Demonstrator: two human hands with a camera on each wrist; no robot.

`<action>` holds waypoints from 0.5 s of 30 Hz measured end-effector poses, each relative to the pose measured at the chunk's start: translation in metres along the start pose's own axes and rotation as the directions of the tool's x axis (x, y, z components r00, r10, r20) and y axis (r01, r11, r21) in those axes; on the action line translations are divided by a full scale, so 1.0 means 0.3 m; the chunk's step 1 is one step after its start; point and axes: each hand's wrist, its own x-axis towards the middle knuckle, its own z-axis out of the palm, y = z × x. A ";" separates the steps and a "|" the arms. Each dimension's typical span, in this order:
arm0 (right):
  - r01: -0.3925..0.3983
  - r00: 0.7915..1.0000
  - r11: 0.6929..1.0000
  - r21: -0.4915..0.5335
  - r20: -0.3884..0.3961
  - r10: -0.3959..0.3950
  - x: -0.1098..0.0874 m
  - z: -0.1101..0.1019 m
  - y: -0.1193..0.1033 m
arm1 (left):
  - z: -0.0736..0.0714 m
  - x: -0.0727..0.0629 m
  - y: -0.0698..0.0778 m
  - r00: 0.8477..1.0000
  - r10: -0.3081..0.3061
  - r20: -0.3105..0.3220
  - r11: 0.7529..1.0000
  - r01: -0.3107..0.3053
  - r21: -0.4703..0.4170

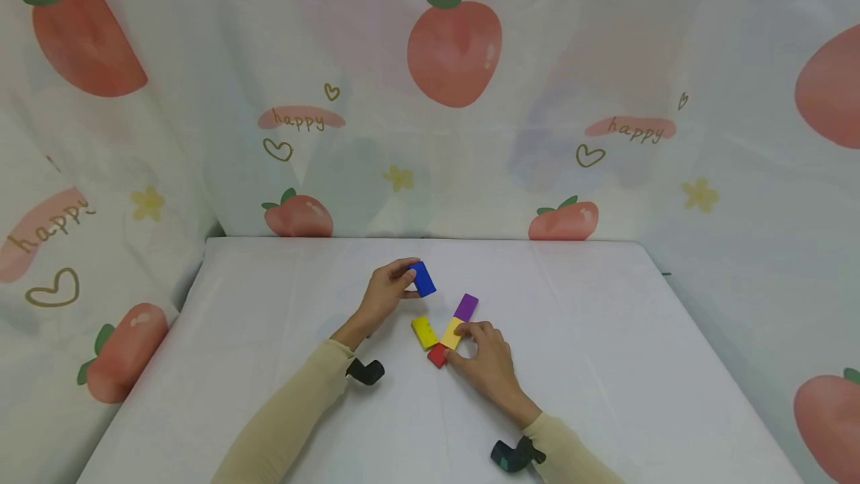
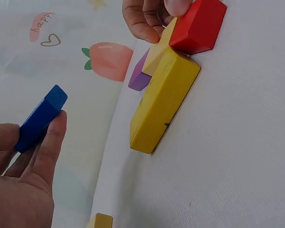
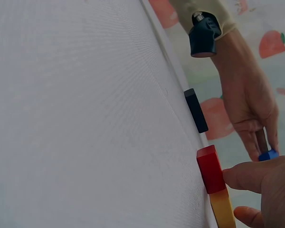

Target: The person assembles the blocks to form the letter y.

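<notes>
My left hand (image 1: 387, 291) pinches a blue block (image 1: 423, 279) between thumb and fingers, held above the white table. In the left wrist view the blue block (image 2: 42, 118) is tilted in the fingers. My right hand (image 1: 489, 361) rests its thumb against a red block (image 1: 437, 355), with a fingertip at the side of a pale yellow block (image 1: 453, 333). A purple block (image 1: 466, 308) continues the line beyond the pale yellow one. To their left, a yellow block (image 1: 424, 333) slants toward the red one. Thumb and index finger are spread apart along the blocks.
White cloth covers the table (image 1: 578, 305), and a fruit-print curtain (image 1: 457, 170) stands behind it. Part of a pale block (image 2: 102, 221) shows low in the left wrist view. A dark block (image 3: 196, 110) lies near the table edge in the right wrist view.
</notes>
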 end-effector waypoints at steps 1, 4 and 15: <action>0.001 1.000 1.000 -0.001 0.000 -0.001 0.000 0.000 0.000 | -0.002 -0.001 -0.002 1.000 -0.001 -0.007 1.000 0.001 0.004; -0.001 1.000 1.000 -0.002 0.003 0.001 0.000 -0.001 0.001 | -0.007 -0.003 -0.010 0.999 0.007 -0.032 1.000 -0.006 0.022; -0.003 1.000 1.000 -0.012 -0.003 0.003 -0.002 0.000 -0.004 | -0.023 -0.024 -0.029 0.998 0.004 -0.067 0.996 0.002 0.089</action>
